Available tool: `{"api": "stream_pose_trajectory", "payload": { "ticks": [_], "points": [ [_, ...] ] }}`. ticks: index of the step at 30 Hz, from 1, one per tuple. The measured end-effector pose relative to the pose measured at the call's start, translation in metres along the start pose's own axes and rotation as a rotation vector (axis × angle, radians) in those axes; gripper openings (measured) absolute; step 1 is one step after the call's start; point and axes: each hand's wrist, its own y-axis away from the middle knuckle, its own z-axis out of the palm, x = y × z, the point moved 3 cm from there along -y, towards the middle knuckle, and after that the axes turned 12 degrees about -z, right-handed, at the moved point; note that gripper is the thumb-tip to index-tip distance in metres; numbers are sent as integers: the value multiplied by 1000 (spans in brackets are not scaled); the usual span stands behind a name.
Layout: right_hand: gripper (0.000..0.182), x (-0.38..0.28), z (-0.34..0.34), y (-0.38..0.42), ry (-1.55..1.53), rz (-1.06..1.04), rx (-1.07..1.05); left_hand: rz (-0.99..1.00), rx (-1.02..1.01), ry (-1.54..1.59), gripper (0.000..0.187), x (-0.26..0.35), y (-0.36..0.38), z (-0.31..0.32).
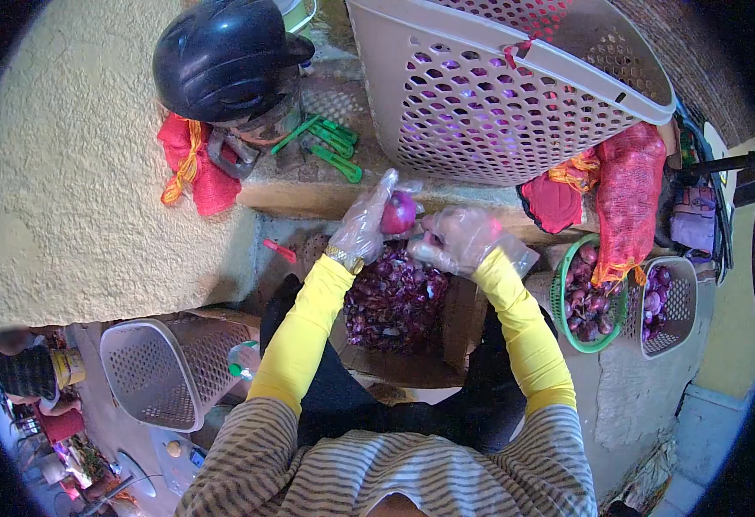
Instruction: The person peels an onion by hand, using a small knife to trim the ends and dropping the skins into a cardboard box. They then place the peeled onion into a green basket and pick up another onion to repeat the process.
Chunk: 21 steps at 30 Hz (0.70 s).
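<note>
A peeled-looking red onion [398,213] is in my left hand [361,226], which wears a clear plastic glove and has its fingers around the onion's left side. Close on the right, my right hand [464,239], gloved the same way, has its fingers curled in; what they hold is hidden. Below both hands, between my knees, a cardboard box [457,332] contains a heap of dark purple onion skins [395,302].
A large perforated basket [386,95] of onions stands ahead. Onions fill a green basket [560,297] and a red mesh sack [632,177] on the right. Green-handled tools [334,146] lie near a black helmet [222,60]. Another basket [149,370] and a person [28,370] are left.
</note>
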Motion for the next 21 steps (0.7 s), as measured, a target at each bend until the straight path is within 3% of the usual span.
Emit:
{"api": "stream_pose_trajectory", "payload": {
  "ticks": [1, 2, 4, 5, 7, 8, 10, 11, 13, 14, 16, 21],
  "points": [
    [62, 1, 2, 0, 0, 0, 0, 231, -48, -90, 60, -5, 1, -1],
    [63, 1, 3, -1, 37, 14, 24, 232, -48, -90, 60, -7, 2, -6],
    [64, 1, 0, -1, 74, 27, 47, 537, 214, -1015, 75, -4, 11, -14],
    [65, -1, -6, -3, 32, 66, -13, 537, 213, -1014, 75, -3, 12, -12],
    [67, 0, -9, -3, -8, 106, -72, 405, 164, -969, 93, -4, 11, -9],
    [69, 3, -10, -2, 0, 160, -30, 404, 164, -970, 93, -25, -2, -20],
    [71, 7, -12, -2, 9, 216, 12, 203, 40, -684, 82, -87, -42, -54],
    [72, 10, -13, 0, 4, 282, 39, 204, 38, -684, 82, -76, -36, -42],
    [74, 13, -16, 0, -1, 349, 67, 294, -115, -181, 75, -27, -7, -2],
    [74, 13, -16, 0, 3, 370, 63, 294, -115, -181, 75, -14, 0, 1],
    [75, 14, -17, 0, 7, 390, 58, 324, 158, -939, 74, 0, 10, 0],
    [76, 16, -12, -1, 34, 346, 32, 283, 182, -956, 75, 2, 11, 2]
  ]
}}
